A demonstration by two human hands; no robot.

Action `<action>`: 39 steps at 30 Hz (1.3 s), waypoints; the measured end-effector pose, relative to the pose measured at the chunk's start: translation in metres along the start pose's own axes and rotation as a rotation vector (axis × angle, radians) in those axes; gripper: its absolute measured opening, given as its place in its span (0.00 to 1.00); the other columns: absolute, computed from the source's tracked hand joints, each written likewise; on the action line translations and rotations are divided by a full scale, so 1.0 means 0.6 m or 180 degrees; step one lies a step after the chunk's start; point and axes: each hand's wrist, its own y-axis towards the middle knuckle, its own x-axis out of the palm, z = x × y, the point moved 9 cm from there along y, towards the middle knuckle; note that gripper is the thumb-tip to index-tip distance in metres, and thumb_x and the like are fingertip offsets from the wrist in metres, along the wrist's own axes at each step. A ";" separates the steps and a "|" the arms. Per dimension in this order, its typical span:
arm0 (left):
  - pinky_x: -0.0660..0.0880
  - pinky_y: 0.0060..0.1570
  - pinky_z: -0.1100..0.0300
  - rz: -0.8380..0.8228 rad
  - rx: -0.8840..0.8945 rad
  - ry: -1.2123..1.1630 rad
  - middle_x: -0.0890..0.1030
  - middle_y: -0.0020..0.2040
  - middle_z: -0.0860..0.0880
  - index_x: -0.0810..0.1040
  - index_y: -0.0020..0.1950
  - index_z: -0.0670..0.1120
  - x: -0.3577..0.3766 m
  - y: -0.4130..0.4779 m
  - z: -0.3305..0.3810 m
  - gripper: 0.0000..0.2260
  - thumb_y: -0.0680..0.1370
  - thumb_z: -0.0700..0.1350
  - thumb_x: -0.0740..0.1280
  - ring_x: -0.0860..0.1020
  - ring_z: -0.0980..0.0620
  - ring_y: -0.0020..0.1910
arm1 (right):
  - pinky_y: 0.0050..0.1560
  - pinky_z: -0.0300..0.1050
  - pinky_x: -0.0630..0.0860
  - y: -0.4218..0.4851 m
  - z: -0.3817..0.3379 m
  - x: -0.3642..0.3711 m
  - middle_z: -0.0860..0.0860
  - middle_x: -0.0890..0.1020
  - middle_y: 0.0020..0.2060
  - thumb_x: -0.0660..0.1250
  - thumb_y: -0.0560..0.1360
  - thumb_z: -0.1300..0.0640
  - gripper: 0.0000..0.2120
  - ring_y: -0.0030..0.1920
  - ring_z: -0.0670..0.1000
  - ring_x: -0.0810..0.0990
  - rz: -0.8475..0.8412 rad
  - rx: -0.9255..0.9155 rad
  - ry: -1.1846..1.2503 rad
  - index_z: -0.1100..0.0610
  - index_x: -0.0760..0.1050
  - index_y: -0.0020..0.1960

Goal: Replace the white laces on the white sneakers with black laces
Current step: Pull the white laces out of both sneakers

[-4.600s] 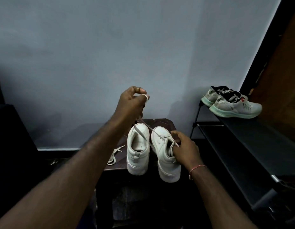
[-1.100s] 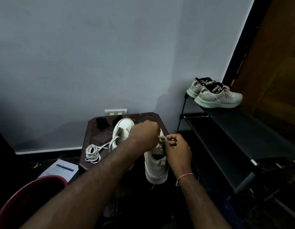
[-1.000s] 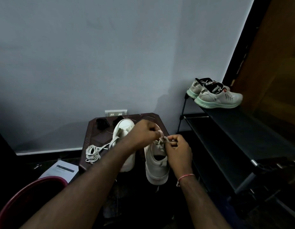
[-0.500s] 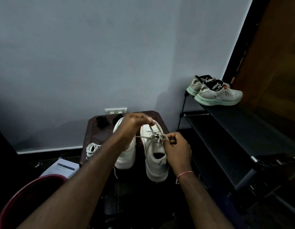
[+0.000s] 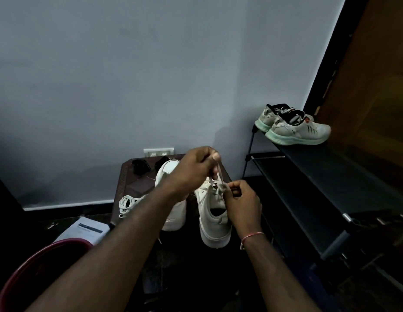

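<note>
Unlacing the second white sneaker. The laced sneaker [image 5: 213,221] stands toe-away on a small brown table [image 5: 128,183]. Its partner [image 5: 170,168] stands just beside it, partly hidden by the left forearm. The left hand [image 5: 196,167] is clenched around a strand of the white lace [image 5: 220,175], pinching it between thumb and fingers and holding it above the eyelets. The right hand [image 5: 241,203] has its fingers curled and appears to pinch the same lace where it crosses the tongue, steadying the upper. A loose white lace [image 5: 126,204] lies coiled at the table's left edge, and two bundles of black laces [image 5: 140,166] wait at the far edge near the wall. To do this step well, draw the strand out one crossing at a time, along the line of the eyelet rather than across it. The steadying hand should hold the shoe down so that it does not tip off the near edge, which its heel seems to overhang. Slack should be fed from the lower crossings before each pull, or the lace is likely to bind.
</note>
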 end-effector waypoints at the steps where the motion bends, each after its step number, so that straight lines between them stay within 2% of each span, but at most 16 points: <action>1: 0.72 0.35 0.58 -0.0040 -0.0168 -0.0483 0.74 0.31 0.48 0.72 0.42 0.44 -0.002 -0.004 -0.003 0.09 0.82 0.40 0.60 0.71 0.53 0.27 | 0.45 0.45 0.77 0.000 0.001 0.001 0.44 0.82 0.35 0.70 0.73 0.46 0.07 0.40 0.46 0.82 0.0007 0.0012 0.0005 0.49 0.76 0.42; 3: 0.71 0.30 0.62 -0.0011 -0.0468 0.0028 0.74 0.30 0.47 0.73 0.43 0.43 -0.008 -0.008 -0.022 0.07 0.81 0.42 0.63 0.70 0.54 0.25 | 0.46 0.46 0.78 0.000 0.003 0.003 0.44 0.82 0.35 0.71 0.72 0.48 0.06 0.40 0.46 0.81 -0.0010 0.0044 0.0000 0.49 0.76 0.42; 5: 0.69 0.29 0.64 -0.0180 -0.0577 0.1786 0.76 0.30 0.50 0.77 0.42 0.44 -0.008 -0.008 -0.040 0.08 0.77 0.47 0.69 0.72 0.56 0.25 | 0.46 0.46 0.78 0.000 0.003 0.004 0.43 0.82 0.35 0.71 0.72 0.49 0.05 0.39 0.46 0.81 -0.0027 0.0064 0.0015 0.49 0.76 0.42; 7: 0.72 0.36 0.62 -0.0324 -0.0498 0.2945 0.80 0.34 0.50 0.81 0.44 0.45 0.001 -0.004 -0.047 0.07 0.75 0.49 0.70 0.78 0.52 0.35 | 0.46 0.46 0.79 -0.002 0.003 0.005 0.43 0.82 0.36 0.71 0.72 0.48 0.05 0.39 0.45 0.81 -0.0053 0.0054 0.0010 0.48 0.76 0.42; 10: 0.77 0.43 0.56 -0.0091 -0.0210 0.3447 0.83 0.41 0.47 0.83 0.45 0.46 0.005 0.009 -0.033 0.06 0.75 0.46 0.68 0.81 0.46 0.43 | 0.45 0.45 0.79 -0.005 0.001 0.006 0.42 0.82 0.36 0.70 0.73 0.46 0.06 0.38 0.43 0.81 -0.0085 0.0007 0.0019 0.47 0.76 0.42; 12: 0.73 0.37 0.60 -0.0131 -0.0012 0.2517 0.78 0.33 0.50 0.82 0.42 0.45 0.014 0.010 -0.022 0.05 0.77 0.43 0.67 0.77 0.51 0.34 | 0.45 0.44 0.78 -0.006 0.002 0.001 0.43 0.82 0.36 0.69 0.73 0.43 0.09 0.38 0.43 0.81 -0.0058 -0.0021 -0.0001 0.48 0.76 0.43; 15: 0.65 0.25 0.65 0.0148 -0.0130 -0.0868 0.73 0.30 0.51 0.75 0.39 0.44 -0.010 -0.010 0.005 0.08 0.79 0.38 0.64 0.66 0.57 0.24 | 0.46 0.44 0.77 -0.003 0.003 -0.001 0.43 0.82 0.35 0.70 0.73 0.46 0.07 0.39 0.46 0.82 -0.0010 -0.0006 0.0020 0.48 0.76 0.42; 17: 0.61 0.23 0.66 0.0395 -0.0284 -0.1999 0.73 0.32 0.48 0.75 0.35 0.45 -0.035 -0.013 0.008 0.06 0.73 0.40 0.65 0.65 0.56 0.24 | 0.46 0.46 0.78 -0.002 0.005 0.002 0.43 0.82 0.35 0.70 0.72 0.48 0.06 0.39 0.46 0.82 0.0017 0.0013 0.0049 0.47 0.76 0.41; 19: 0.61 0.23 0.66 0.0541 -0.0410 -0.1293 0.77 0.34 0.45 0.77 0.34 0.43 -0.052 -0.015 0.008 0.06 0.71 0.42 0.65 0.67 0.54 0.25 | 0.46 0.44 0.77 -0.003 0.006 0.005 0.43 0.81 0.34 0.70 0.72 0.47 0.06 0.39 0.46 0.82 0.0008 0.0025 0.0023 0.49 0.76 0.42; 21: 0.66 0.23 0.66 0.0409 -0.0296 0.0403 0.80 0.37 0.45 0.78 0.41 0.42 -0.044 -0.017 0.016 0.05 0.75 0.43 0.67 0.71 0.54 0.28 | 0.44 0.43 0.75 -0.003 0.003 0.005 0.42 0.81 0.35 0.70 0.72 0.47 0.07 0.39 0.47 0.82 -0.0012 0.0016 -0.0017 0.50 0.76 0.43; 24: 0.75 0.40 0.64 -0.0166 -0.0056 0.2391 0.81 0.45 0.51 0.79 0.46 0.51 0.009 -0.012 -0.013 0.08 0.71 0.51 0.72 0.78 0.55 0.40 | 0.42 0.40 0.74 -0.005 -0.001 0.004 0.42 0.81 0.36 0.69 0.73 0.46 0.07 0.39 0.45 0.81 -0.0094 0.0023 -0.0027 0.49 0.76 0.44; 26: 0.76 0.45 0.57 -0.0336 -0.0018 0.2980 0.81 0.48 0.50 0.81 0.50 0.51 0.034 -0.007 -0.039 0.13 0.70 0.54 0.71 0.80 0.50 0.48 | 0.39 0.37 0.71 -0.005 0.001 0.004 0.42 0.81 0.36 0.70 0.74 0.49 0.05 0.40 0.45 0.81 -0.0125 0.0079 -0.0040 0.48 0.76 0.44; 32: 0.72 0.41 0.57 -0.0091 -0.0099 0.3503 0.81 0.46 0.46 0.83 0.46 0.49 0.030 0.006 -0.055 0.08 0.73 0.53 0.70 0.80 0.43 0.46 | 0.45 0.45 0.77 -0.001 0.005 0.007 0.43 0.82 0.37 0.70 0.73 0.47 0.06 0.40 0.46 0.81 -0.0092 0.0018 -0.0076 0.48 0.76 0.44; 34: 0.73 0.41 0.57 -0.0080 -0.0079 0.3264 0.81 0.44 0.48 0.83 0.42 0.50 0.026 0.007 -0.060 0.05 0.74 0.47 0.68 0.81 0.44 0.46 | 0.46 0.46 0.78 0.000 0.004 0.009 0.43 0.82 0.36 0.70 0.73 0.47 0.07 0.39 0.45 0.81 -0.0091 0.0004 -0.0058 0.48 0.76 0.44; 36: 0.73 0.42 0.60 0.0059 -0.0052 0.2457 0.82 0.43 0.47 0.83 0.40 0.47 0.018 0.005 -0.053 0.05 0.75 0.43 0.68 0.80 0.49 0.42 | 0.46 0.46 0.78 0.000 0.004 0.009 0.44 0.82 0.37 0.70 0.73 0.45 0.08 0.40 0.46 0.81 -0.0105 -0.0005 -0.0058 0.49 0.76 0.44; 39: 0.75 0.42 0.61 0.0446 -0.0373 -0.0698 0.83 0.43 0.42 0.76 0.40 0.43 -0.008 -0.009 -0.032 0.08 0.79 0.39 0.64 0.80 0.50 0.43 | 0.47 0.46 0.77 -0.001 0.005 0.005 0.45 0.83 0.38 0.70 0.73 0.45 0.09 0.41 0.47 0.81 -0.0059 -0.0003 -0.0048 0.49 0.75 0.44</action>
